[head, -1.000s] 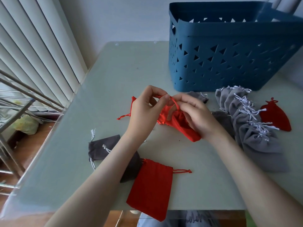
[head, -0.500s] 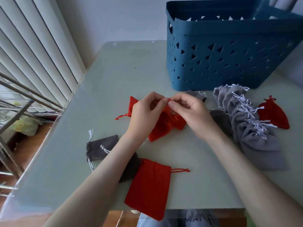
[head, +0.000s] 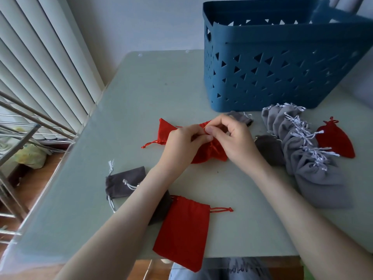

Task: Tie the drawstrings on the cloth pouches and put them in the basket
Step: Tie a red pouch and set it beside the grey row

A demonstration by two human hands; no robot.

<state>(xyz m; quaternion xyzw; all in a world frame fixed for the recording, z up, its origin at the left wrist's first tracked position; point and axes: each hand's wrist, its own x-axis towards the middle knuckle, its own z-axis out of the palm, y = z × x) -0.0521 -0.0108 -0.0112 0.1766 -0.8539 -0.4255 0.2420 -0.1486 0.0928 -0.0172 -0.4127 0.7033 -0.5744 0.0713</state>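
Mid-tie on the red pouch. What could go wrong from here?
1. The flat red pouch overhangs the near edge of the table, beside the left forearm; an arm shift could knock it off.
2. The left hand and right hand pinch the gathered red pouch right against another red pouch; that one's loose same-coloured cord might get caught in the knot.

Soft, even daylight, brightest on the vertical blinds (head: 40, 63) beyond the desk's (head: 151, 87) left edge. Shadows on the desk are faint, with a dull sheen. Wide-angle distortion bows the basket (head: 262, 77) at the far right corner; the near left corner is smeared and blurred.
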